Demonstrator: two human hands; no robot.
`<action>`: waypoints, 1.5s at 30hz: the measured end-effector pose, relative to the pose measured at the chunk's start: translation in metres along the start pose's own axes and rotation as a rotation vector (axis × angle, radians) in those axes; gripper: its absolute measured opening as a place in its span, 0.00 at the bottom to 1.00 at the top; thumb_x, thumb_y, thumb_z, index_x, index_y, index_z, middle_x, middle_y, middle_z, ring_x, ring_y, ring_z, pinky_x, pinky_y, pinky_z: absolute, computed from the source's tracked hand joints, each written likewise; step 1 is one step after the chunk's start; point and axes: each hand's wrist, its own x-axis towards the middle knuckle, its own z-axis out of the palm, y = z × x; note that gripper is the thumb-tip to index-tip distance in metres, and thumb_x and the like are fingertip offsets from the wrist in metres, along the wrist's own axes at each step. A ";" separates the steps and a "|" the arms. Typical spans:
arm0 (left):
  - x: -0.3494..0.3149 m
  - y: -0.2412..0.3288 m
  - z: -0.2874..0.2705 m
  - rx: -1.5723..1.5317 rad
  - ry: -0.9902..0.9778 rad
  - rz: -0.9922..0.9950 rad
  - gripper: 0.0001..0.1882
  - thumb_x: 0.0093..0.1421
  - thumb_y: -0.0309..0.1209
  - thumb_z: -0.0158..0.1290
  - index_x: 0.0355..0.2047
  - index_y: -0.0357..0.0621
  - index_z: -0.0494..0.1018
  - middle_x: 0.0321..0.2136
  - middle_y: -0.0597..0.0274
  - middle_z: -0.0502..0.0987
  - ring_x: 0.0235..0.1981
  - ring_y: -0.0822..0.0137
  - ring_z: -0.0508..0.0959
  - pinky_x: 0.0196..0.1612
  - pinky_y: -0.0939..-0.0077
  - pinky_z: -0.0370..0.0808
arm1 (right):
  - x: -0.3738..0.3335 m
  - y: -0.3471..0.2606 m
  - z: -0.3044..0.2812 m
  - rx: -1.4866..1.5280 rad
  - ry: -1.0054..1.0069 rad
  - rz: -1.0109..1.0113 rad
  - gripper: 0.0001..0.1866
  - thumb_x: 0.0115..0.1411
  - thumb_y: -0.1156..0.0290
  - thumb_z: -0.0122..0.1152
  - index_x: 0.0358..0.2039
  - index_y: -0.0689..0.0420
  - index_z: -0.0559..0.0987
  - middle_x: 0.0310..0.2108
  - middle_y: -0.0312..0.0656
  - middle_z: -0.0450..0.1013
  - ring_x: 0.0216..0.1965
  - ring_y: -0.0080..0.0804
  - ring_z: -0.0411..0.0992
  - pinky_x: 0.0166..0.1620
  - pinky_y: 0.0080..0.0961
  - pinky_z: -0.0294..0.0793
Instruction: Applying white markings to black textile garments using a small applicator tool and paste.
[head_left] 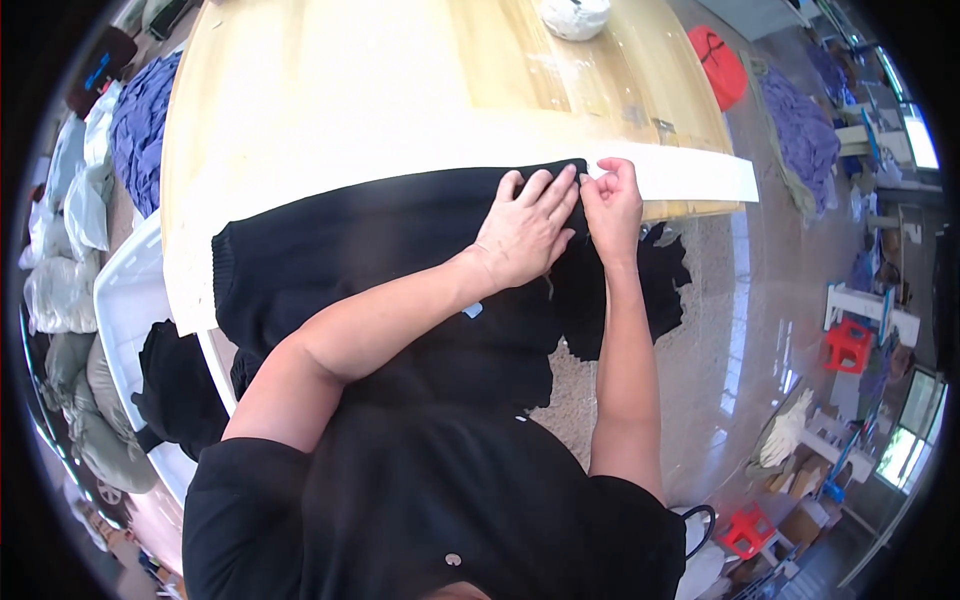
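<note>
at the left a white bin (125, 275) with dark cloth (182, 385) in it stands just beside the bench (320, 90), so room is tight there. the black garment (370, 235) lies along the bench's near edge, its ribbed end (223, 272) to the left. the left hand (523, 232) rests flat on it, fingers slightly spread; the right hand (613, 208) bends its fingers at the right corner — whether they pinch cloth, i cannot tell. the step looks like straightening that end; the next move calls for a steady left palm while the right fingers true the corner. most room lies over the wood beyond — a white strip (695, 175) reaches the bench's right edge.
</note>
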 end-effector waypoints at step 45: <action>-0.003 0.007 0.004 0.028 -0.141 -0.032 0.38 0.51 0.48 0.54 0.59 0.43 0.60 0.62 0.52 0.53 0.63 0.40 0.47 0.57 0.29 0.46 | 0.191 -0.099 0.004 0.611 0.158 -0.253 0.10 0.63 0.70 0.54 0.33 0.65 0.72 0.30 0.44 0.74 0.28 0.28 0.75 0.33 0.22 0.78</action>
